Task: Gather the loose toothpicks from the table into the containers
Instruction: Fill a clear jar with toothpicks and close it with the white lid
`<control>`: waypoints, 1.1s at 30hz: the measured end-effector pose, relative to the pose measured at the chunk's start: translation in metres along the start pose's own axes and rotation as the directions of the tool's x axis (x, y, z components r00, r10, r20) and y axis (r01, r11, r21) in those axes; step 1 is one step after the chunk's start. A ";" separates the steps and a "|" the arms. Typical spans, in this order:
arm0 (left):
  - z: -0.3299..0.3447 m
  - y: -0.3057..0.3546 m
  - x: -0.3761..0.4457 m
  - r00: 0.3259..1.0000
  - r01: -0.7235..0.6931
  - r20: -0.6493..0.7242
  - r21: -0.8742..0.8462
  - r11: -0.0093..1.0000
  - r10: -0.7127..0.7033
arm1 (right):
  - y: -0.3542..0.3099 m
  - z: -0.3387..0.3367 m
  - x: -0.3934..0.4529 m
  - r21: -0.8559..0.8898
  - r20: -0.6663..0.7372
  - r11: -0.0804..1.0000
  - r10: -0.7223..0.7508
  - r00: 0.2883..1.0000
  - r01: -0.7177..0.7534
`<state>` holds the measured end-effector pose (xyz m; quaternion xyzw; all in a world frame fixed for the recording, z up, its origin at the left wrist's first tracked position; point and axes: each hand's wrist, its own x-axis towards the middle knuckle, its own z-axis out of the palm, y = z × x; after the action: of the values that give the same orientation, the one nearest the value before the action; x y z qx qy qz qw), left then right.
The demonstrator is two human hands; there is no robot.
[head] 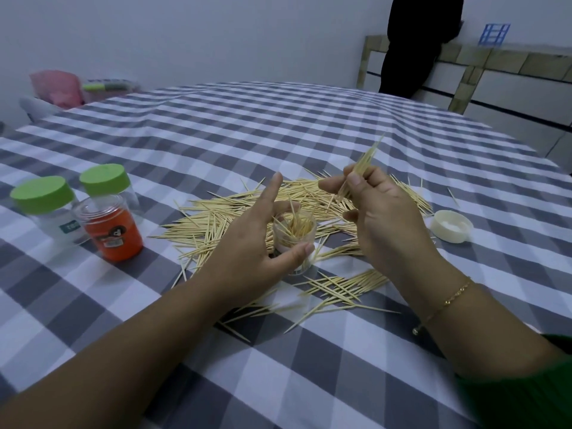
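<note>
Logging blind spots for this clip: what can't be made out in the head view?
- Clear container: its fill level and base, hidden by the left hand, which grips it.
- Bundle of toothpicks: the count, too fine, partly covered by the right hand.
- Green-lidded jars: contents unclear; label too small.
- Orange jar: label blurred.
- Standing person: cut off by the top edge.

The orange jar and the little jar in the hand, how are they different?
The orange jar stands alone at the left with no toothpicks showing inside; the clear jar, gripped by the left hand, has toothpicks standing in it. The orange jar is coloured, the clear jar see-through. Both stand upright with no lid on.
</note>
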<state>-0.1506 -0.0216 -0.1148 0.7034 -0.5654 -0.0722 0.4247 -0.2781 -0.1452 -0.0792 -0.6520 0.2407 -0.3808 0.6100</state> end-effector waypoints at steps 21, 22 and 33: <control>0.002 -0.004 0.001 0.999 -0.037 -0.011 0.004 0.999 0.037 | 0.002 0.018 -0.018 0.012 0.321 0.985 0.161 0.933 -0.174; 0.003 -0.004 0.001 0.999 -0.047 -0.016 0.006 0.999 0.047 | 0.002 0.018 -0.019 0.021 0.329 0.985 0.154 0.932 -0.170; 0.005 -0.001 0.001 0.988 -0.151 -0.026 0.023 0.988 0.151 | 0.018 0.024 -0.015 -0.511 0.384 0.842 0.045 0.922 0.172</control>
<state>-0.1528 -0.0251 -0.1183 0.6638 -0.6118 -0.0242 0.4296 -0.2650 -0.1216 -0.0987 -0.8650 0.1919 -0.1845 0.4254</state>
